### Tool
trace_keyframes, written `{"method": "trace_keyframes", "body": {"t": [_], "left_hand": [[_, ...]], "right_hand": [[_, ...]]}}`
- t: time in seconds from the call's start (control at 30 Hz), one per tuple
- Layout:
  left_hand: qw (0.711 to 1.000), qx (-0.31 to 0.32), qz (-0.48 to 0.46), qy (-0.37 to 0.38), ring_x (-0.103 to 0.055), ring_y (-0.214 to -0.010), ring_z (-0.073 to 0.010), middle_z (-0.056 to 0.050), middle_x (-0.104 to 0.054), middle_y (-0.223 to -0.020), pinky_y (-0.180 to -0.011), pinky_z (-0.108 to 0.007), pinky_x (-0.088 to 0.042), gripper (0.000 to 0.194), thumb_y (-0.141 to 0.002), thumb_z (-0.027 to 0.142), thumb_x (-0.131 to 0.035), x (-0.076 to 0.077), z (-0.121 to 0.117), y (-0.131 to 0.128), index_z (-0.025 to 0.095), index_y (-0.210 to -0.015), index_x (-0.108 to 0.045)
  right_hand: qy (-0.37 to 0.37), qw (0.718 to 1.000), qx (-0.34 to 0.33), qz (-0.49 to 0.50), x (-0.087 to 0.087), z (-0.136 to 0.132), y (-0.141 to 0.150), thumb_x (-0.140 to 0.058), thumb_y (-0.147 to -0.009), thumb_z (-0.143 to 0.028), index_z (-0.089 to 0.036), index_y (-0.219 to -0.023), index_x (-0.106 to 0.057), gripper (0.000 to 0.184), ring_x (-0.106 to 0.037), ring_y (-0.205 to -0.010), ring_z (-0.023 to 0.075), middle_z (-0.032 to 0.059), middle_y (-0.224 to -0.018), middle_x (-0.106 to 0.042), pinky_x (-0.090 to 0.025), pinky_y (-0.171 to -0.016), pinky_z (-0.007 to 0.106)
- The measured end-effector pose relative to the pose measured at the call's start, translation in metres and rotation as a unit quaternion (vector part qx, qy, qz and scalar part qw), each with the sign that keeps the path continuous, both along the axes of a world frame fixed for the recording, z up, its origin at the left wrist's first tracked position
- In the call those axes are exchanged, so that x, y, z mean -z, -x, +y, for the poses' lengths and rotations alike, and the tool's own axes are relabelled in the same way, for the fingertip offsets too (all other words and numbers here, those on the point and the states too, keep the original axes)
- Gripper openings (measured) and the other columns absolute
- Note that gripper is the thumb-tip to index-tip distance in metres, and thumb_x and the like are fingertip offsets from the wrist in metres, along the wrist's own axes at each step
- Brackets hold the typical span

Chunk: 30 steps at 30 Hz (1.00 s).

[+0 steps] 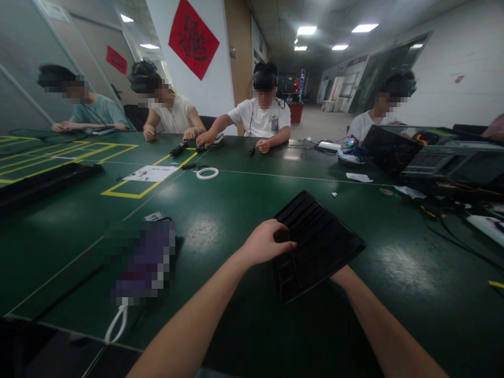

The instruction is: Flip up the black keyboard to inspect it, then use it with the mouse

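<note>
One black tray (321, 244) is grasped by two hands, left (270, 240) and right (342, 273), above one green surface (212, 210).

Yours: one left forearm, bare, angled up from the lower edge toward centre, its left hand (270, 241) turned inward with thumb and fingers curved toward each other; one right forearm, bare, slanting up leftward from the lower right corner, its right hand (342, 275) mostly hidden past the wrist.

Our left hand (268, 242) grips a black tray (321, 244) above the green table (189, 252). Our right hand (339, 274) is mostly hidden beneath it.
</note>
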<state>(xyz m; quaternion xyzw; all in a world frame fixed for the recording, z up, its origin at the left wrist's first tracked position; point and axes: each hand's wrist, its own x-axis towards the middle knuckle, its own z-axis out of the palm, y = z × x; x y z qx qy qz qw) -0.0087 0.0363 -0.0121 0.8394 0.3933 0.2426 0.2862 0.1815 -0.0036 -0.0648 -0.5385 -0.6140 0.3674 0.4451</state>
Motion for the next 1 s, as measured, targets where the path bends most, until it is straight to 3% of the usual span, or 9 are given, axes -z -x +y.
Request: {"method": "trace_keyframes", "body": {"t": [0.23,0.3,0.37,0.5,0.6,0.73,0.8,0.87,1.0], "left_hand": [[0.999,-0.041,-0.01,-0.005,-0.056,-0.076,-0.019,-0.006,-0.061,-0.085,-0.067,-0.031,-0.045,0.034,-0.069,0.04,-0.065,0.011,0.01,0.001,0.014,-0.09,-0.062],[0.996,-0.086,-0.009,-0.026,-0.056,-0.077,-0.0194,-0.006,-0.061,-0.084,-0.068,-0.032,-0.045,0.032,-0.071,0.039,-0.063,0.012,0.021,0.011,0.014,-0.091,-0.061],[0.985,-0.165,0.014,-0.059,-0.057,-0.08,-0.021,-0.008,-0.061,-0.085,-0.07,-0.032,-0.044,0.032,-0.074,0.039,-0.061,0.013,0.035,0.025,0.013,-0.092,-0.061],[0.932,-0.319,0.13,-0.109,-0.056,-0.089,-0.0254,-0.014,-0.06,-0.091,-0.077,-0.034,-0.041,0.035,-0.079,0.041,-0.054,0.012,0.064,0.056,0.009,-0.094,-0.06],[0.877,-0.399,0.243,-0.113,-0.053,-0.094,-0.0288,-0.018,-0.059,-0.097,-0.078,-0.035,-0.039,0.04,-0.08,0.042,-0.052,0.013,0.075,0.075,0.007,-0.097,-0.059],[0.826,-0.455,0.316,-0.108,-0.051,-0.097,-0.0317,-0.021,-0.058,-0.1,-0.076,-0.037,-0.037,0.044,-0.079,0.042,-0.051,0.019,0.079,0.092,0.003,-0.099,-0.058],[0.824,-0.459,0.321,-0.088,-0.05,-0.098,-0.0327,-0.022,-0.058,-0.099,-0.076,-0.038,-0.036,0.044,-0.079,0.042,-0.052,0.022,0.08,0.098,0.002,-0.097,-0.059],[0.826,-0.462,0.315,-0.072,-0.05,-0.098,-0.0335,-0.023,-0.058,-0.099,-0.077,-0.038,-0.035,0.044,-0.078,0.042,-0.053,0.023,0.081,0.101,0.003,-0.096,-0.06],[0.836,-0.461,0.265,-0.138,-0.049,-0.098,-0.0321,-0.019,-0.057,-0.101,-0.079,-0.04,-0.034,0.038,-0.081,0.041,-0.047,0.015,0.074,0.086,0.008,-0.098,-0.059]], "right_hand": [[0.022,0.999,-0.046,0.012,-0.007,-0.002,0.0,-0.064,-0.064,-0.04,-0.023,-0.1,-0.059,0.041,-0.056,-0.102,0.0254,0.0076,-0.109,-0.061,-0.044,-0.091,0.044],[0.035,0.999,-0.036,0.005,-0.015,-0.002,-0.006,-0.067,-0.061,-0.039,-0.021,-0.1,-0.056,0.043,-0.057,-0.101,0.0242,0.0078,-0.107,-0.061,-0.044,-0.09,0.042],[0.051,0.998,0.011,-0.017,-0.024,-0.001,-0.017,-0.067,-0.061,-0.037,-0.02,-0.098,-0.053,0.043,-0.057,-0.099,0.0229,0.007,-0.103,-0.062,-0.043,-0.091,0.042],[0.032,0.982,0.182,-0.042,-0.039,0.001,-0.056,-0.067,-0.056,-0.044,-0.019,-0.093,-0.054,0.046,-0.058,-0.092,0.0233,0.0072,-0.095,-0.062,-0.042,-0.086,0.042],[0.025,0.943,0.309,-0.124,-0.041,0.003,-0.102,-0.067,-0.054,-0.046,-0.019,-0.093,-0.056,0.048,-0.056,-0.092,0.0249,0.0098,-0.098,-0.061,-0.041,-0.082,0.04],[0.087,0.849,0.421,-0.306,-0.03,0.001,-0.171,-0.057,-0.068,-0.044,-0.015,-0.105,-0.057,0.047,-0.053,-0.098,0.0277,0.0174,-0.107,-0.059,-0.039,-0.08,0.036],[0.167,0.804,0.444,-0.36,-0.022,-0.001,-0.198,-0.054,-0.071,-0.044,-0.013,-0.112,-0.056,0.052,-0.051,-0.102,0.0319,0.0207,-0.106,-0.058,-0.037,-0.078,0.039],[0.235,0.775,0.448,-0.378,-0.012,-0.004,-0.214,-0.054,-0.07,-0.046,-0.014,-0.118,-0.054,0.057,-0.048,-0.105,0.0349,0.0231,-0.108,-0.056,-0.037,-0.072,0.041],[0.263,0.764,0.458,-0.37,0.009,-0.006,-0.222,-0.053,-0.067,-0.049,-0.018,-0.122,-0.052,0.062,-0.043,-0.11,0.0365,0.0251,-0.115,-0.052,-0.034,-0.065,0.042]]}}
